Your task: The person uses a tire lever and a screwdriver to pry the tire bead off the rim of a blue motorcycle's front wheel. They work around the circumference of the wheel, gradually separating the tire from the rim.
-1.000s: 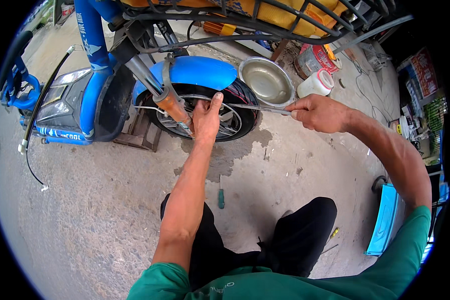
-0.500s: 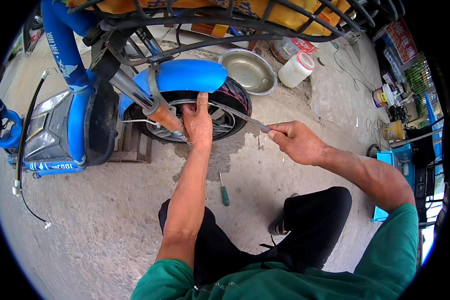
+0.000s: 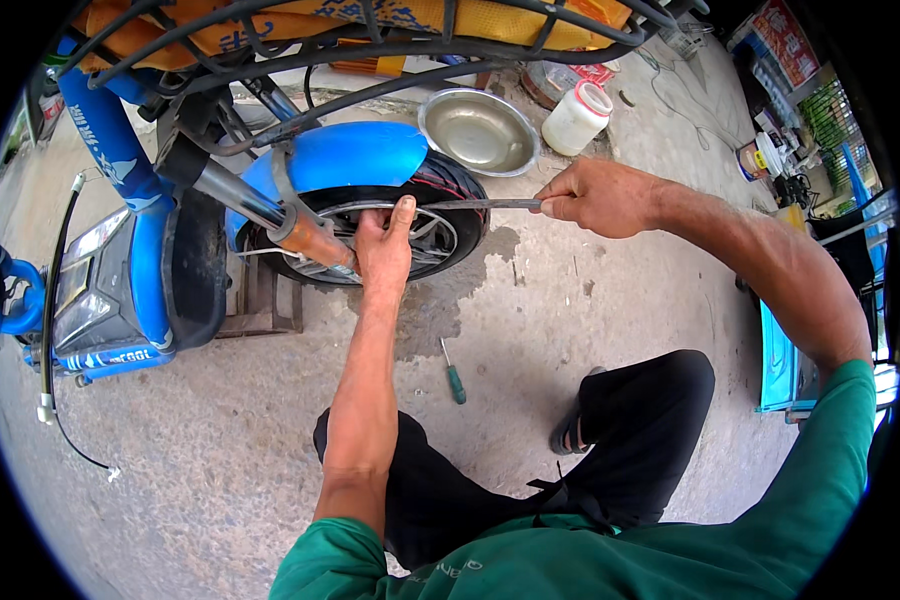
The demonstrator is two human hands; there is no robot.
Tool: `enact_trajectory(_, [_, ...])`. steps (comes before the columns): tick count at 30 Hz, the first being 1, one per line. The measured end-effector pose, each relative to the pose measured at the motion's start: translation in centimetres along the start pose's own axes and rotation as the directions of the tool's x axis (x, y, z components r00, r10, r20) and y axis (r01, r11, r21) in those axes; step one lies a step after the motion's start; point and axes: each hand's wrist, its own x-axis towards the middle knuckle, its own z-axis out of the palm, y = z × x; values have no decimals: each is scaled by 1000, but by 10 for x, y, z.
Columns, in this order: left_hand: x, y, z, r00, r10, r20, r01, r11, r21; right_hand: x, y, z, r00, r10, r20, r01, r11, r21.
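Observation:
My right hand [image 3: 602, 198] grips the outer end of a flat metal tyre lever [image 3: 490, 204], thumb on top. The lever lies nearly level, and its far end reaches the rim's edge beside my left thumb. My left hand [image 3: 384, 250] is closed around the rim of the front wheel, with its thumb pointing up near the lever; its other fingers are partly hidden inside the wheel. The black tyre [image 3: 474, 228] sits beneath a blue mudguard [image 3: 365, 155], next to the rusty-ended fork leg [image 3: 235, 190] of a blue electric bike.
A black wire basket [image 3: 400, 46] overhangs the wheel. Beyond it stand a metal basin [image 3: 527, 140] and a white jar [image 3: 576, 118]. A green-handled screwdriver [image 3: 456, 384] lies on the concrete before me. A wooden stand [image 3: 260, 324] is under the bike; a blue box [image 3: 778, 362] stands right.
My right hand has moved up and away from me, swinging the lever from a downward slant to nearly level. My left hand stays at the rim. The whole view has shifted slightly.

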Motion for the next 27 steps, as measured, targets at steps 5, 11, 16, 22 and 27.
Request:
enact_trajectory(5, [-4, 12, 19, 992, -43, -117, 68, 973, 220, -20, -8, 71, 983, 128, -130, -98, 972, 213])
enact_trajectory(11, [-1, 13, 40, 976, -24, -218, 80, 964, 252, -24, -14, 141, 916, 197, -349, -50, 920, 389])
enact_trajectory(16, [6, 10, 32, 975, 11, -220, 18, 992, 127, -23, -5, 110, 955, 171, -243, -76, 931, 358])
enact_trajectory(22, [11, -2, 15, 983, 51, -179, -24, 988, 153, -45, 41, 52, 997, -51, -50, 69, 845, 530])
enact_trajectory(27, [11, -7, 15, 996, 33, -82, -18, 984, 177, -54, 78, 55, 994, -59, -89, 95, 865, 493])
